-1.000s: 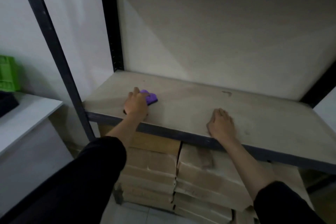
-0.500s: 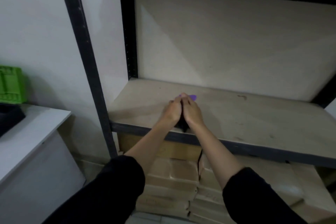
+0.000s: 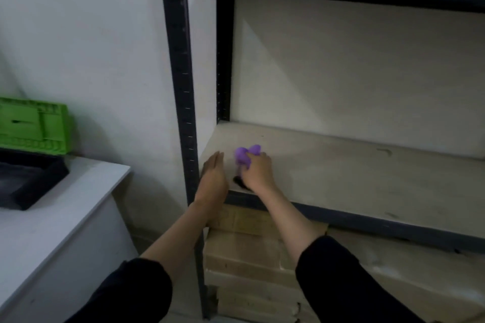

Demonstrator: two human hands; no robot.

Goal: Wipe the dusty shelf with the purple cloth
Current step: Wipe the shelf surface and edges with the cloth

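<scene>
- Ahead, seen from the head camera, a pale, dusty shelf [image 3: 354,178] sits in a dark metal frame, with a pale back panel behind it.
- A person's right hand [image 3: 258,173] rests on the shelf near its front left corner, fingers curled tightly round a bunched purple cloth [image 3: 244,156].
- The purple cloth pokes out past the knuckles, towards the back of the shelf; whether it touches the shelf is unclear.
- A small dark patch lies on the shelf under the heel of the right hand; it cannot be made out.
- The left hand [image 3: 212,181] lies just beside it at the shelf's front left corner, fingers straight and together, holding nothing.
- A dark upright post [image 3: 179,73] stands at the shelf's left front corner, touching the left hand's side.
- Both forearms are bare, with black sleeves [image 3: 341,278] pushed up, reaching in from in front of the shelf.
- Below the shelf, flat cardboard boxes [image 3: 244,252] are stacked.
- Well left of the shelf stands a white counter [image 3: 65,217], bearing a green crate [image 3: 34,126] and a black tray [image 3: 29,181].
</scene>
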